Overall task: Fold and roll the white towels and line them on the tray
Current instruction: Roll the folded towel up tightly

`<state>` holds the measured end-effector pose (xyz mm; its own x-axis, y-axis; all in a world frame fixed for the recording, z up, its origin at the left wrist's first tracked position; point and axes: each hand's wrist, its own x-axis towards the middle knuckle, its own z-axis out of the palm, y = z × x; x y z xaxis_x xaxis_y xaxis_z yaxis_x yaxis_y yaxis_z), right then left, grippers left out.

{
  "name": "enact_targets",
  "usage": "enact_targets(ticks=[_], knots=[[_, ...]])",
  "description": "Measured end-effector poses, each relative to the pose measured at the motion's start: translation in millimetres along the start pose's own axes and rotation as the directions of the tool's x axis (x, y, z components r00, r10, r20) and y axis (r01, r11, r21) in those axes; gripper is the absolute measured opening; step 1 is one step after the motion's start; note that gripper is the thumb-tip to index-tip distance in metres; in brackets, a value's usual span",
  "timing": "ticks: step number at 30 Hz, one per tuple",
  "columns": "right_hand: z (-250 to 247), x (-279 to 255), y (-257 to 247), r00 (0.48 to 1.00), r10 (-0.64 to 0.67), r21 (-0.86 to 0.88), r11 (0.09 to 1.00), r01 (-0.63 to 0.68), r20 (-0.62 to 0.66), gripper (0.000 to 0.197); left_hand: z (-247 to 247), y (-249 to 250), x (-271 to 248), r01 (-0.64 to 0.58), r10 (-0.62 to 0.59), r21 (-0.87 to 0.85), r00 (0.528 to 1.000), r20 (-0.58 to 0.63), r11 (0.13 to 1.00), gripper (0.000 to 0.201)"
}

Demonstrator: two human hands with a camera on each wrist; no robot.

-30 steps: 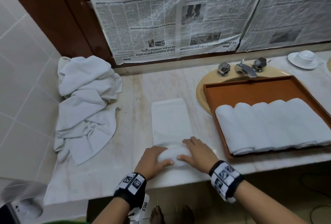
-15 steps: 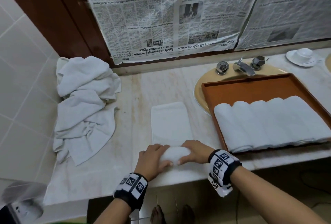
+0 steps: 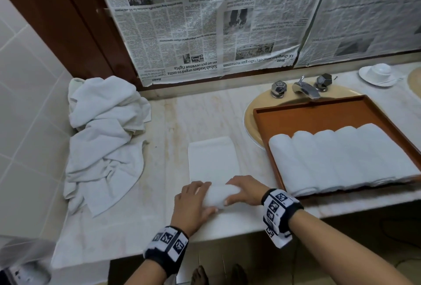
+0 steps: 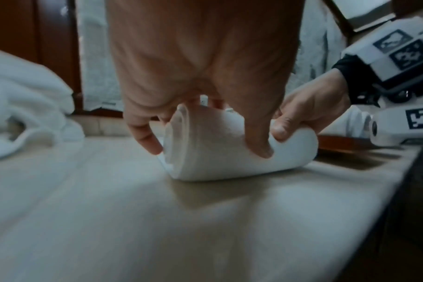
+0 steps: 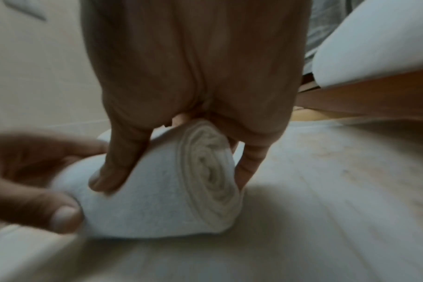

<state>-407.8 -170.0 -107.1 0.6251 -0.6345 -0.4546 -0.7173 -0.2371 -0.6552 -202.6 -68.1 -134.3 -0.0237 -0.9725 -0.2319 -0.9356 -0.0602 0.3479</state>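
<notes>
Both hands [image 3: 218, 195] clamp the half-rolled towel [image 3: 219, 194] below newspaper [image 3: 205, 34] headlined "Sabah leaders urged to unite".

The fingertips of the left hand [image 3: 193, 201] and the right hand [image 3: 245, 190] are tucked behind the half-rolled towel [image 3: 219, 194] in the head view, so their contact with the flat part cannot be seen. Both wrist views are smeared at the near counter [image 4: 181, 229], and its grain is lost. The wooden tray [image 3: 319, 113] covers most of the sink [image 3: 250, 111], hiding the basin. The tray's right corner and the last rolled towel [image 3: 387, 148] run off the right edge. At the counter's far right corner a cup on a saucer [image 3: 378, 73] is too small to read. The newspaper [image 3: 205, 22] is cut by the top edge.
</notes>
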Motion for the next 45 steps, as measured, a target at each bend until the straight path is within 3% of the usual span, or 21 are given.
enact_targets(ticks=[2, 4, 6, 8, 11, 14, 16, 18, 22, 24, 28, 31, 34, 36, 39, 41, 43, 45], knots=[[0, -2, 0, 0.999, 0.02, 0.03, 0.999, -0.021, 0.045, 0.049, 2, 0, -1, 0.03, -0.028, -0.101, 0.999, 0.026, 0.994, 0.069], [8, -5, 1, 1.0, 0.02, -0.014, 1.0, -0.02, 0.007, 0.05, -1, -4, 5, 0.054, -0.033, -0.19, 0.993, 0.112, 0.98, 0.067], [26, -11, 4, 0.988, -0.023, -0.26, 0.965, -0.017, -0.15, 0.059, -12, -6, 11, 0.053, -0.004, -0.243, 0.98, 0.198, 0.969, 0.064], [47, -18, 4, 0.95, -0.134, -0.518, 0.854, -0.032, -0.281, 0.068, -26, -3, 18, 0.039, 0.036, -0.277, 0.965, 0.259, 0.96, 0.055], [61, -21, 2, 0.926, -0.213, -0.59, 0.808, -0.013, -0.312, 0.074, -37, 3, 24, 0.033, 0.062, -0.291, 0.949, 0.309, 0.956, 0.045], [46, -12, 7, 0.971, -0.11, -0.478, 0.878, -0.005, -0.212, 0.066, -26, 0, 21, 0.048, -0.003, -0.159, 0.962, 0.274, 0.986, 0.063], [32, -6, 6, 0.987, -0.05, -0.319, 0.948, -0.002, -0.155, 0.066, -13, -1, 12, 0.038, -0.029, -0.057, 0.989, 0.144, 0.998, 0.078], [17, -1, 0, 0.996, -0.016, -0.207, 0.978, -0.003, -0.09, 0.061, -2, -1, 6, -0.021, 0.022, -0.032, 0.999, 0.03, 0.999, 0.088], [-2, 5, -7, 0.996, 0.059, -0.131, 0.99, -0.05, 0.067, 0.048, 1, -7, 11, -0.012, 0.018, -0.079, 0.997, 0.076, 0.997, 0.099], [-1, 2, -6, 0.996, 0.075, -0.124, 0.99, -0.07, 0.038, 0.058, -6, -11, 21, 0.007, 0.017, -0.152, 0.988, 0.154, 0.988, 0.098], [27, -11, -3, 0.978, -0.048, -0.496, 0.866, -0.061, -0.204, 0.075, -24, -7, 39, 0.014, 0.031, -0.148, 0.954, 0.299, 0.989, 0.077], [34, -10, -1, 0.974, -0.057, -0.436, 0.899, -0.047, -0.222, 0.078, -29, -2, 43, 0.021, 0.022, -0.112, 0.929, 0.371, 0.993, 0.077], [18, 0, 3, 0.994, 0.0, -0.269, 0.963, -0.029, -0.106, 0.071, -25, -1, 34, 0.036, 0.003, -0.117, 0.947, 0.322, 0.992, 0.086], [6, 4, 2, 1.0, 0.005, -0.172, 0.985, -0.01, -0.03, 0.062, -20, 1, 22, -0.015, 0.03, -0.077, 0.978, 0.207, 0.997, 0.087], [-6, 3, 4, 0.997, 0.043, 0.002, 0.999, -0.043, 0.07, 0.052, -11, 2, 7, -0.105, 0.106, -0.03, 0.994, 0.035, 0.994, 0.08], [-6, -2, 5, 0.994, 0.061, 0.08, 0.994, -0.069, 0.093, 0.05, -9, -1, 4, -0.109, 0.109, -0.076, 0.994, -0.002, 0.991, 0.074], [5, -9, 7, 0.999, 0.051, 0.036, 0.998, -0.051, 0.001, 0.056, -8, -5, 8, -0.076, 0.081, -0.112, 0.996, 0.042, 0.991, 0.071], [25, -18, 9, 0.974, -0.028, -0.227, 0.974, -0.024, -0.223, 0.067, -8, -8, 14, -0.026, 0.045, -0.179, 0.994, 0.102, 0.984, 0.071]])
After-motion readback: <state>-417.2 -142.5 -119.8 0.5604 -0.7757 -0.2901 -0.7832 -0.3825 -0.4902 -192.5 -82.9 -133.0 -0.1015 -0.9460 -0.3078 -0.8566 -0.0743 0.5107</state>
